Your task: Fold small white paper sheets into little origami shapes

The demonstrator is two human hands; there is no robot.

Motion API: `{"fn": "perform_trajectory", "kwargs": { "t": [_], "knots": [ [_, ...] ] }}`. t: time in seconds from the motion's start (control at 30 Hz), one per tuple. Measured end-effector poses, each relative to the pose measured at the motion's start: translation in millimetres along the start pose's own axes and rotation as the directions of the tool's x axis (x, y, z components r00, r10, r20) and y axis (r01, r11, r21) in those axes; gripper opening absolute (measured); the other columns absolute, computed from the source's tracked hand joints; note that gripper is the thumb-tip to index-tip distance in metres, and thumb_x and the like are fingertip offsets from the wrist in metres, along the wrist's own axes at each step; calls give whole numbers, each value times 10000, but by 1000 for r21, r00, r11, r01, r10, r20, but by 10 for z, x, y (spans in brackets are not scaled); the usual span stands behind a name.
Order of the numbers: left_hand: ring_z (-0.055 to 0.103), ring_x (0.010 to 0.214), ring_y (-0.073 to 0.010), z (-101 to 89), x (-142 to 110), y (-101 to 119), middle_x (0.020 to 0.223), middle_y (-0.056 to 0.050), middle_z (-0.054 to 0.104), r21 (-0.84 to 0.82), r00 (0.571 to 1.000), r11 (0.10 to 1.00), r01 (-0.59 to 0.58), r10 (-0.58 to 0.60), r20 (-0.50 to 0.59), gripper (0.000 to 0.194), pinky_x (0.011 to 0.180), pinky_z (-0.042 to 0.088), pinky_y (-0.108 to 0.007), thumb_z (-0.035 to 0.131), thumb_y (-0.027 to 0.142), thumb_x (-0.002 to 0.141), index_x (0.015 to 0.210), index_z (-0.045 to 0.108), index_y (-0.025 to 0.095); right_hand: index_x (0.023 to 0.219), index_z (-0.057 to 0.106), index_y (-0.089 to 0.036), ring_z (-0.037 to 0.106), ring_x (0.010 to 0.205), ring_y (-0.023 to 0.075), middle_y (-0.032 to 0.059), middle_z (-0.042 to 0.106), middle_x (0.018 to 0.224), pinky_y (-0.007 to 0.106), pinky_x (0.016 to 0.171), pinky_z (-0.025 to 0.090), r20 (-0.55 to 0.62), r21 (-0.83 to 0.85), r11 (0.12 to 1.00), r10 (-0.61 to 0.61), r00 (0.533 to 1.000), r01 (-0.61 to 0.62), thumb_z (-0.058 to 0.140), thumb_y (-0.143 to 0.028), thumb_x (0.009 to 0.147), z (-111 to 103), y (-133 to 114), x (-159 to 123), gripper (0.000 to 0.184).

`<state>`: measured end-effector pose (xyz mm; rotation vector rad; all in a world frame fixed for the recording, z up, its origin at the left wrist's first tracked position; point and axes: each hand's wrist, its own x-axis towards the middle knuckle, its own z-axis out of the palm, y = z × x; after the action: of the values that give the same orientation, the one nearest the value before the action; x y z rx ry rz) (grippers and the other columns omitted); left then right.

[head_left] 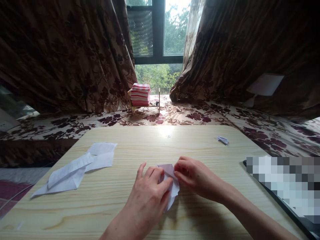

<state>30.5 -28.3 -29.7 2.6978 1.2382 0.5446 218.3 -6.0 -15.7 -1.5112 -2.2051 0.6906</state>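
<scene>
1. At far left, a dark floral curtain (75, 56) hangs behind a ledge (110, 118) covered in patterned cloth, which runs along the far side of the table.
2. On the left part of the pale wood-grain table (75, 213) lie loose white sheets (67, 178), partly overlapping, one of them creased and angled towards the near left corner.
3. On the ledge, left of centre, a small rack (133, 109) carries a stack of red-and-white cloths (140, 94).
4. The left hand (151, 190) is over the near middle of the table, back of the hand up, fingers bent and partly spread. Its thumb and fingers hold down a piece of paper (174, 190).
5. That paper is near the table's middle, between the two hands, with a slanting fold showing at its top; its left part is hidden, so its full shape is hard to judge.
6. Beyond it, tiny scraps (168, 136) lie near the far edge, close to a bright patch of window light.
7. The right hand (193, 171) comes in from the right, its thumb and fingertips drawn together, pinching the paper's upper right edge.
8. Farther right, a small folded paper (222, 140) lies apart, near the far right corner.
9. At far right, a dark-edged object (275, 193) rests along the table's side, its surface blurred into blocks.
</scene>
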Motion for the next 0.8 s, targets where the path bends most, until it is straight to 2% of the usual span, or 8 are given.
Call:
{"fn": "perform_trajectory", "kwargs": {
  "t": [0.2, 0.47, 0.8],
  "knots": [
    [506, 1036, -232, -35, -3, 16, 1053, -50, 602, -9, 998, 999, 45, -45, 47, 185, 1060, 197, -545, 491, 231, 843, 989, 599, 194, 721, 595, -174, 519, 645, 113, 17, 564, 758, 234, 585, 363, 10, -43, 999, -1, 1000, 2, 477, -200, 821, 41, -3, -14, 156],
    [496, 1057, -251, -40, -2, 11, 1110, -64, 583, 7, 991, 994, 105, -105, 76, 196, 1035, 263, -510, 528, 273, 831, 998, 593, 192, 774, 633, -196, 515, 644, 116, 12, 564, 780, 232, 568, 346, 6, -42, 999, 18, 1000, -18, 531, -239, 789, 92, -19, -11, 111],
    [487, 1064, -259, -65, -9, 20, 1131, -67, 580, 8, 989, 994, 110, -110, 98, 203, 1031, 265, -504, 537, 283, 829, 995, 599, 184, 832, 671, -204, 532, 679, 130, 25, 588, 827, 240, 601, 369, 43, 19, 999, 29, 999, -30, 523, -173, 780, 93, -11, -3, 159]
  ]
}}
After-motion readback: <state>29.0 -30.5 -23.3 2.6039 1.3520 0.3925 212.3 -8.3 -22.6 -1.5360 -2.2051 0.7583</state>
